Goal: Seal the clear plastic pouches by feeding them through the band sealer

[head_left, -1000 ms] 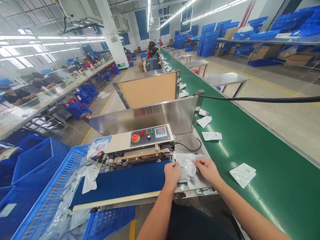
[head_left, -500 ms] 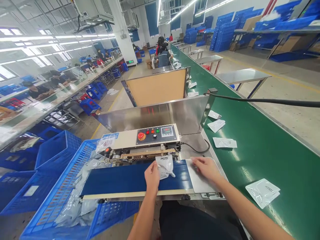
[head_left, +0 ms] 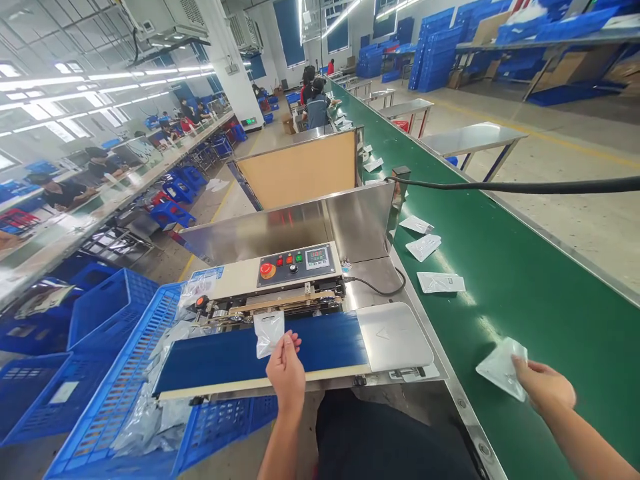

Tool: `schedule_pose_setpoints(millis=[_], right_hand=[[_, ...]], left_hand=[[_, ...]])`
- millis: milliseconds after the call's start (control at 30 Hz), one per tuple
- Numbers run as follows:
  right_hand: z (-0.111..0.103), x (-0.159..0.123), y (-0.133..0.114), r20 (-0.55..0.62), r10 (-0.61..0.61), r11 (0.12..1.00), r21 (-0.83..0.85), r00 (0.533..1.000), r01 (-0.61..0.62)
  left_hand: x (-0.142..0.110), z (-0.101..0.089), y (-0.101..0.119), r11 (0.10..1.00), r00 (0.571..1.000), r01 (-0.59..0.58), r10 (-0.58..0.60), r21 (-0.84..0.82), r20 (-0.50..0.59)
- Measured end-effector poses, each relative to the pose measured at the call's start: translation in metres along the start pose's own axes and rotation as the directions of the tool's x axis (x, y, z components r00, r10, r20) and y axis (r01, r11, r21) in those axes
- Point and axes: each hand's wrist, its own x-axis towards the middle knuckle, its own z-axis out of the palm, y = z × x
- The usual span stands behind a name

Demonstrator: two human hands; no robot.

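White plastic makes up the small pouch [head_left: 269,332] lying on the dark blue belt [head_left: 215,357] towards 7 o'clock, its printed upper edge at the sealing machine's [head_left: 235,279] metal guides. Just beside its right side is the left hand [head_left: 287,373], palm turned up, fingers curled with the thumb close to them; whether they touch the pouch I cannot tell. Out at 4 o'clock, the right hand [head_left: 550,388] is clamped on the near right edge of a second pouch [head_left: 501,367] over the green conveyor [head_left: 540,313], thumb side against the plastic, the other fingers partly hidden.

Three more pouches [head_left: 441,283] lie apart on the green conveyor between 2 and 4 o'clock, and smaller ones trail away towards 12. Bare steel shows on the plate [head_left: 395,337] at about 5 o'clock, joining the right end of the blue belt. Near the centre, towards 7, the control panel [head_left: 295,265] has a red knob, lit buttons and a display. At 8 o'clock a blue basket [head_left: 103,407] holds heaped pouches, just beyond the belt's left end. Black cable [head_left: 500,187] crosses at 3 o'clock.
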Motion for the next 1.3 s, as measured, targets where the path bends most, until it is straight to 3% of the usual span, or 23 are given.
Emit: schedule_pose_setpoints(millis=[67, 100, 167, 200, 300, 367, 433, 500, 600, 733, 767, 900, 1000, 1133, 1300], right_hand=[[-0.002, -0.014, -0.017, 0.085, 0.095, 0.987, 0.123, 0.992, -0.105], [-0.005, -0.024, -0.028, 0.080, 0.068, 0.978, 0.192, 0.994, -0.082], [-0.011, -0.052, -0.053, -0.026, -0.117, 0.938, 0.327, 0.993, 0.119], [-0.013, -0.069, -0.066, -0.083, -0.228, 0.892, 0.383, 0.970, 0.242], [-0.013, -0.126, -0.102, -0.134, -0.543, 0.688, 0.496, 0.829, 0.531], [-0.008, -0.162, -0.122, -0.031, -0.701, 0.574, 0.569, 0.712, 0.590], [-0.001, -0.189, -0.136, 0.106, -0.789, 0.512, 0.658, 0.605, 0.552], [0.005, -0.207, -0.145, 0.216, -0.794, 0.515, 0.736, 0.568, 0.439], [0.008, -0.219, -0.155, 0.339, -0.725, 0.598, 0.742, 0.600, 0.303], [0.016, -0.219, -0.160, 0.472, -0.715, 0.680, 0.638, 0.515, 0.360], [0.021, -0.217, -0.160, 0.488, -0.694, 0.700, 0.629, 0.529, 0.339], [0.049, -0.200, -0.158, 0.508, -0.479, 0.792, 0.602, 0.716, 0.102], [0.067, -0.188, -0.164, 0.542, -0.377, 0.817, 0.576, 0.751, -0.006], [0.080, -0.190, -0.187, 0.551, -0.414, 0.828, 0.559, 0.725, 0.049], [0.102, -0.221, -0.217, 0.597, -0.455, 0.839, 0.537, 0.661, 0.092]], left_hand=[[-0.015, 0.020, 0.009, 1.000, 0.996, -0.024, 0.025, -0.011, 0.086], [-0.024, 0.030, 0.014, 0.999, 0.988, -0.044, 0.045, -0.010, 0.148], [-0.040, 0.049, 0.023, 0.993, 0.945, -0.114, 0.108, 0.001, 0.310], [-0.048, 0.059, 0.027, 0.987, 0.907, -0.160, 0.146, 0.002, 0.396], [-0.067, 0.085, 0.043, 0.965, 0.757, -0.260, 0.230, -0.041, 0.611], [-0.072, 0.098, 0.052, 0.963, 0.670, -0.258, 0.240, -0.084, 0.703], [-0.072, 0.105, 0.058, 0.967, 0.628, -0.242, 0.216, -0.077, 0.748], [-0.067, 0.103, 0.057, 0.974, 0.655, -0.223, 0.175, -0.033, 0.735], [-0.056, 0.091, 0.047, 0.989, 0.726, -0.147, 0.105, 0.005, 0.679], [-0.045, 0.076, 0.030, 0.997, 0.715, -0.071, 0.037, 0.020, 0.698], [-0.043, 0.077, 0.026, 0.997, 0.720, -0.062, 0.018, 0.038, 0.693], [-0.031, 0.098, 0.011, 0.980, 0.765, 0.119, -0.192, 0.157, 0.615], [-0.020, 0.118, 0.002, 0.951, 0.753, 0.251, -0.307, 0.178, 0.582], [-0.003, 0.119, -0.003, 0.939, 0.759, 0.312, -0.338, 0.144, 0.557], [0.024, 0.084, -0.004, 0.943, 0.796, 0.316, -0.322, 0.102, 0.512]])
